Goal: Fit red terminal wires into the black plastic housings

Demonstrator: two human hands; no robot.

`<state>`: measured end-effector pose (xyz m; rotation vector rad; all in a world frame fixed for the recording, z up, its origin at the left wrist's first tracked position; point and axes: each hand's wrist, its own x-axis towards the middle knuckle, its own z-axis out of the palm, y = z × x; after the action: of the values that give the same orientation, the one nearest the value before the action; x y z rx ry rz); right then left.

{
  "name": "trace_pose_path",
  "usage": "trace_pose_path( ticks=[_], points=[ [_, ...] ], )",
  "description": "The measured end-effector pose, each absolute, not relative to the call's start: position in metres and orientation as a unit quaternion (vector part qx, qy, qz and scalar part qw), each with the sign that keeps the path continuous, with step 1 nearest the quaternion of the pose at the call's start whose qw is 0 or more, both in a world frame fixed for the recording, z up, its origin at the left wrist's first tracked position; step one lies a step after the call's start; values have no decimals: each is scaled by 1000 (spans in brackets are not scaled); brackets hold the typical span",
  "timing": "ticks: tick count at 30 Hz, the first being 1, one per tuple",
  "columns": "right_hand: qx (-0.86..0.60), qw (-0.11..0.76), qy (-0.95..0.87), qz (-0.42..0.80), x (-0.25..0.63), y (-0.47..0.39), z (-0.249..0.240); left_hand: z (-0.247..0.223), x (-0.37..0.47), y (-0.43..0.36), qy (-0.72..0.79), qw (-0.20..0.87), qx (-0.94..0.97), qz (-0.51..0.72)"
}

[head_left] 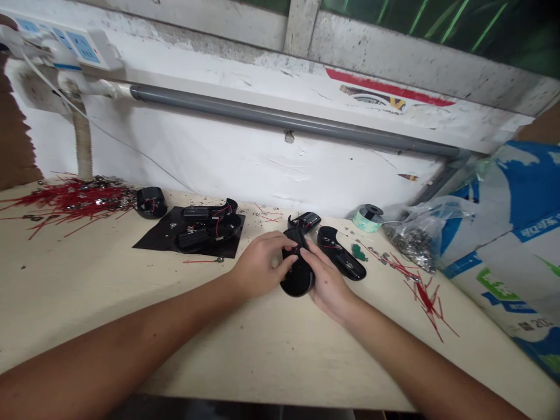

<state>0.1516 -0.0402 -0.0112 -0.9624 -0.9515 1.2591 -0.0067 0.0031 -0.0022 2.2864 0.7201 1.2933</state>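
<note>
- Right now your left hand [258,265] and right hand [326,286] both grip the glossy black plastic shell [297,274], fingers curled narrowly round it, at the middle of the pale wooden bench [87,291].
- Just beside your right hand lies a second long black housing [341,254].
- Further left, more black parts sit on a dark flat sheet [161,236].
- Loose red wires [426,297] lie scattered at the right, near a clear bag of small metal pieces [415,236].
</note>
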Motion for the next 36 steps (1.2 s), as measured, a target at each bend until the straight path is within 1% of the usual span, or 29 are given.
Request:
trace_pose_path(
  ticks=[3, 5, 8, 11, 16, 26, 31, 36],
  points=[
    [-412, 595, -338, 602, 152, -41, -5, -5, -4, 7, 325, 295, 740, 510],
    [-400, 589, -334, 618, 153, -42, -2, -6, -2, 10, 378, 386, 668, 512],
    [-388, 561, -339, 648, 155, -45, 0, -7, 0, 10, 396, 522, 598, 461],
    [-393, 534, -333, 671, 155, -48, 2, -7, 1, 9, 363, 594, 584, 418],
    [-391, 516, -350, 677, 151, -50, 3, -9, 1, 9, 339, 603, 596, 408],
    [-402, 516, -366, 662, 147, -51, 3, -6, 2, 4, 351, 557, 618, 429],
    [-414, 506, -371, 659, 149, -50, 1, -7, 2, 5, 348, 559, 618, 429],
    [-420, 523, -357, 650, 147, -50, 0, -7, 2, 4, 349, 563, 614, 429]
  ],
)
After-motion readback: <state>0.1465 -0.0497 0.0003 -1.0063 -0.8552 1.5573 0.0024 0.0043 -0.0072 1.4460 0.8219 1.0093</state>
